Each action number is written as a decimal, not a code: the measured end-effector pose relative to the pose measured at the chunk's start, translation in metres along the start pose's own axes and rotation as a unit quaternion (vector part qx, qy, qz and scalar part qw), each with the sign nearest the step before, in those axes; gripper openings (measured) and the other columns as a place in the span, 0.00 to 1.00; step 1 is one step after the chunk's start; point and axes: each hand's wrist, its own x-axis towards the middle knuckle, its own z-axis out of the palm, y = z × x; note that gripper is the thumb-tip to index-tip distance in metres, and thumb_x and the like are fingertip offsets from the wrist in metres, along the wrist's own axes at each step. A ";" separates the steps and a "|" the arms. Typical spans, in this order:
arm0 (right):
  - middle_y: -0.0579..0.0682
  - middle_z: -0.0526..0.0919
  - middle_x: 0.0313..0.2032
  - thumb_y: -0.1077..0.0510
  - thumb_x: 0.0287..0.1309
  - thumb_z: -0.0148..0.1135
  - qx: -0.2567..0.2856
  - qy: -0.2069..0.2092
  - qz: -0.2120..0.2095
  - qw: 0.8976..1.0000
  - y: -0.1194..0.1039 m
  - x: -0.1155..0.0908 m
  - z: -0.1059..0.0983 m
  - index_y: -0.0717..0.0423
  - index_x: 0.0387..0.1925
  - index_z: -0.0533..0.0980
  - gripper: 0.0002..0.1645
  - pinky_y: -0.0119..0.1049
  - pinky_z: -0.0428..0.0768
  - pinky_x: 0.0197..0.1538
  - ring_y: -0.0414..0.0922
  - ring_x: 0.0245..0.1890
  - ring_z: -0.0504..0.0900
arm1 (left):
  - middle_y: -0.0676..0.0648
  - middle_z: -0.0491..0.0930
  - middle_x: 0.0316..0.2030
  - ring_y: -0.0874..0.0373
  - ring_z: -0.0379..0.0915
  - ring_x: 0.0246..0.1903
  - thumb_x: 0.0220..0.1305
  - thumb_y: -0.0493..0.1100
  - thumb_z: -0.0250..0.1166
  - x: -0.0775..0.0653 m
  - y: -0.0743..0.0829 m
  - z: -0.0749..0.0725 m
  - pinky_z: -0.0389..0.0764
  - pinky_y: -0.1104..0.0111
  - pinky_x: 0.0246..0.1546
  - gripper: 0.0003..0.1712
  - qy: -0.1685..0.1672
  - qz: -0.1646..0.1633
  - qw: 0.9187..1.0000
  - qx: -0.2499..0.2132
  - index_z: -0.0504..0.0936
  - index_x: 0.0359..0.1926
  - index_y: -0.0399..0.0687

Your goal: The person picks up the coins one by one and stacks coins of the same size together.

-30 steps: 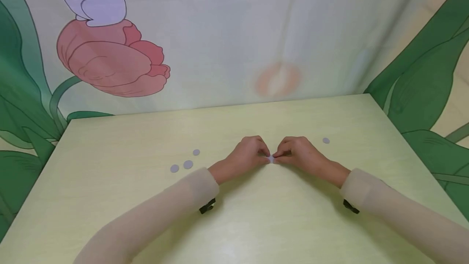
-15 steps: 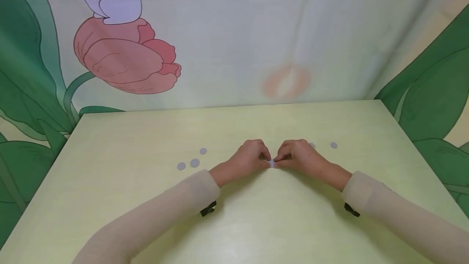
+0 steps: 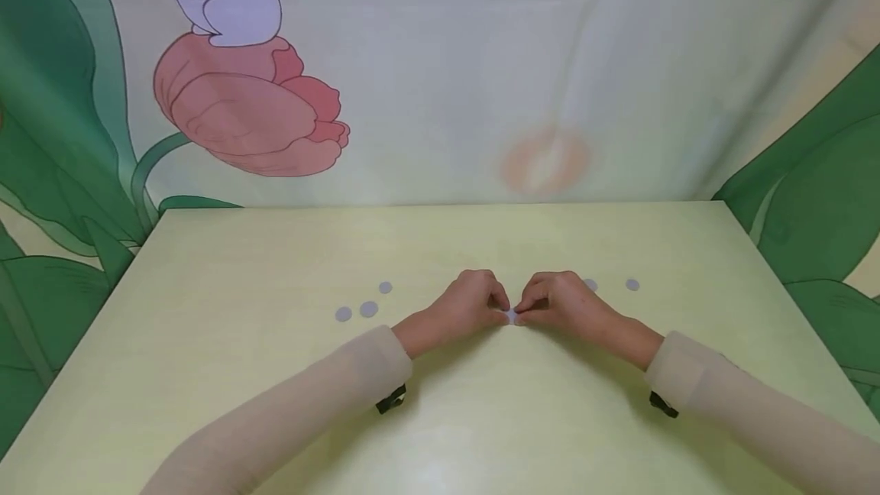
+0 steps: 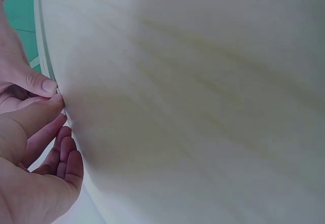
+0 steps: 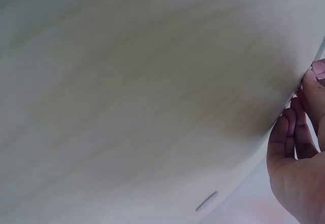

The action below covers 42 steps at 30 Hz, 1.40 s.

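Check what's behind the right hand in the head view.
A grey disc on the table, partly visible. The right hand covers the rest; anything fully hidden there can't be seen.

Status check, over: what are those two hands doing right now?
Left hand and right hand pinching opposite sides of one small grey disc. Three loose discs lying left, two more discs right. No obstruction visible around the hands.
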 end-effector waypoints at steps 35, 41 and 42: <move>0.39 0.84 0.31 0.62 0.53 0.78 0.019 -0.005 -0.007 1.000 -0.014 0.018 0.012 0.52 0.33 0.90 0.05 0.30 0.81 0.39 0.35 0.34 0.81 | 0.47 0.84 0.35 0.57 0.79 0.37 0.58 0.37 0.76 -0.013 -0.011 -0.012 0.81 0.68 0.41 0.05 -0.001 -0.021 1.000 0.016 0.90 0.36 0.40; 0.42 0.84 0.31 0.63 0.53 0.77 0.019 -0.017 -0.021 0.999 -0.016 0.023 0.012 0.56 0.34 0.90 0.05 0.29 0.82 0.40 0.37 0.34 0.82 | 0.47 0.83 0.35 0.56 0.79 0.38 0.59 0.36 0.76 -0.015 -0.012 -0.013 0.81 0.69 0.40 0.05 0.001 -0.022 0.999 0.024 0.90 0.35 0.39; 0.42 0.84 0.31 0.63 0.53 0.77 0.019 -0.019 -0.020 0.999 -0.015 0.024 0.012 0.56 0.34 0.90 0.05 0.29 0.82 0.40 0.36 0.34 0.82 | 0.47 0.83 0.34 0.56 0.79 0.37 0.59 0.36 0.76 -0.016 -0.013 -0.012 0.81 0.69 0.40 0.05 0.001 -0.021 0.999 0.028 0.90 0.35 0.39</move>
